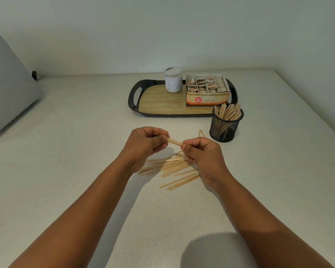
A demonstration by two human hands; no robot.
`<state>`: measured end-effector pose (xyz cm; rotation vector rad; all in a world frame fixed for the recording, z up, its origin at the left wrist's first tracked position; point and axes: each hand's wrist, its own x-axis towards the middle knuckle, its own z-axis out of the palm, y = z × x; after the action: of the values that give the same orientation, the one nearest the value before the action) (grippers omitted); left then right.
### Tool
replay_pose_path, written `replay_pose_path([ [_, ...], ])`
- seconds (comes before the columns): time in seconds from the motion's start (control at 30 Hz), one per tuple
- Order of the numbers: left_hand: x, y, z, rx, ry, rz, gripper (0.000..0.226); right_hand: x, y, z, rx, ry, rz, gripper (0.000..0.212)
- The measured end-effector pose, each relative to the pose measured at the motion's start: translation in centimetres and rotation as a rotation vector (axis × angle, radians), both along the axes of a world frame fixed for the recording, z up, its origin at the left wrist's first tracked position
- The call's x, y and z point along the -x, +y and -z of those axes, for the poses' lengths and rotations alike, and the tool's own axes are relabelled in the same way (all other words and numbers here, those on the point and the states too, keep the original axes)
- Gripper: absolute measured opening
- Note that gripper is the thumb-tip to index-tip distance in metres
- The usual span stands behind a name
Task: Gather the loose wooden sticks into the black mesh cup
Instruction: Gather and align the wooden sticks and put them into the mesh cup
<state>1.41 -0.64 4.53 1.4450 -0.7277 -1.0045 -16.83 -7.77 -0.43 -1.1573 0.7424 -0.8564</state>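
Both my left hand (pixel 146 141) and right hand (pixel 198 151) pinch a thin pale wooden stick bundle (pixel 174 141); loosening could scatter it short of the black mesh cup (pixel 225 126).

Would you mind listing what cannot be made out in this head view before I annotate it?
- How many sticks the hands hold: the left hand and right hand cover the ends of the held sticks.
- Loose sticks on the counter: partly hidden under both hands.
- White jar label: too small to read.
- Tray right handle: hidden behind the tea box and mesh cup.
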Motion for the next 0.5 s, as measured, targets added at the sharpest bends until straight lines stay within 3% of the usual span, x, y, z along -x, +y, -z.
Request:
replay_pose_path([
  [0.23,0.3,0.0,0.2,-0.044,-0.006,0.055,0.015,-0.2,0.2,0.0,0.032,0.053,0.049,0.015],
  [0.5,3.8,-0.2,1.8,-0.062,-0.391,0.011,0.017,-1.0,1.3,0.5,0.035,0.056,0.033,0.02],
])
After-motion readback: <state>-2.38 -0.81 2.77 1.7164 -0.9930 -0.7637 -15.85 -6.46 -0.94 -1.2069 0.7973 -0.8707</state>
